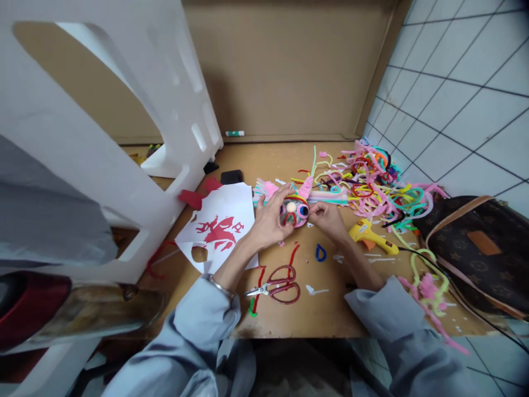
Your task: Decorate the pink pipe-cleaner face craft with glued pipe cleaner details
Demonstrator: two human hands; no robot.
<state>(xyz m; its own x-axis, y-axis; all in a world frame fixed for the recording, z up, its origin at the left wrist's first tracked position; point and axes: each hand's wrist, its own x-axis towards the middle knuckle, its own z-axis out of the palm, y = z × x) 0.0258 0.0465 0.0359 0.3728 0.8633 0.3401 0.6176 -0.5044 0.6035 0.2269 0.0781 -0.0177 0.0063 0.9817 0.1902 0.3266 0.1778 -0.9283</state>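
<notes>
My left hand (269, 219) is wrapped round a small round craft piece (292, 213) covered in coloured pipe cleaners, with a pale pompom and a blue ring on its face. My right hand (328, 216) pinches the piece's right side next to the blue ring. Both hands hover just above the brown desk (330, 314). A pink pipe-cleaner ear (306, 187) sticks up behind the piece.
Red-handled scissors (278, 287) lie near the front edge. A yellow glue gun (370, 235) lies to the right, beside a heap of pipe cleaners (372, 184). White paper with red cut-outs (219, 226) lies left. A brown handbag (479, 248) sits far right; white foam packaging (124, 138) stands left.
</notes>
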